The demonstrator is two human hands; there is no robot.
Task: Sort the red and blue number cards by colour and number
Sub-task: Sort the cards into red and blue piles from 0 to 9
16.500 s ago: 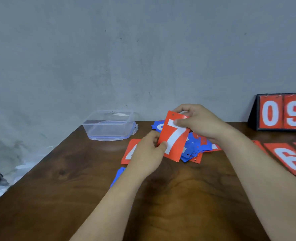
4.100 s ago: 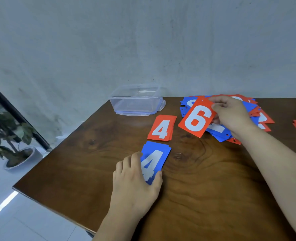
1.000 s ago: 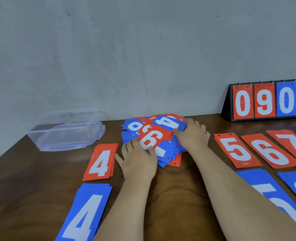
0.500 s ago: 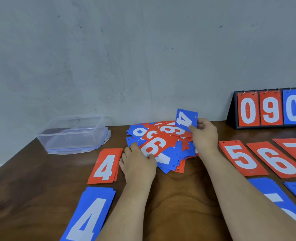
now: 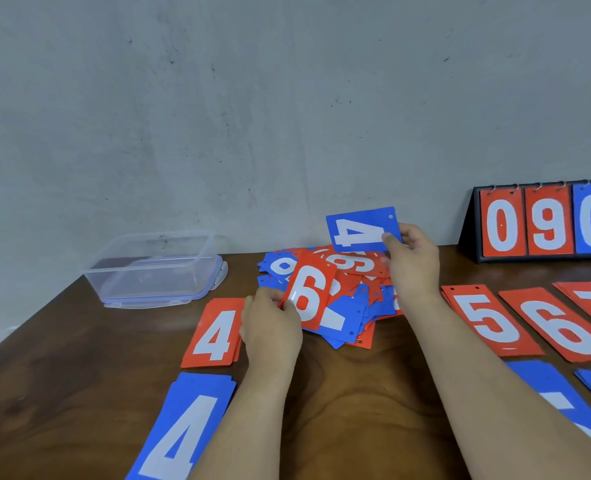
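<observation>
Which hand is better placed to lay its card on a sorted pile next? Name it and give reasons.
Right, probably. The right hand holds the blue 4 card lifted clear of the heap; the left hand pinches the red 6 card low against it. The blue 4 pile lies leftward, though.

A clear plastic container (image 5: 155,268) is sitting at the back left of the dark wooden table (image 5: 62,393), close to the wall, with its blue-edged lid lying underneath it. A black flip scoreboard stand (image 5: 470,223) is standing at the back right, running out of view at the frame's edge, its ring-hung leaves facing forward. A scuffed grey wall (image 5: 218,116) is filling the background behind both.
</observation>
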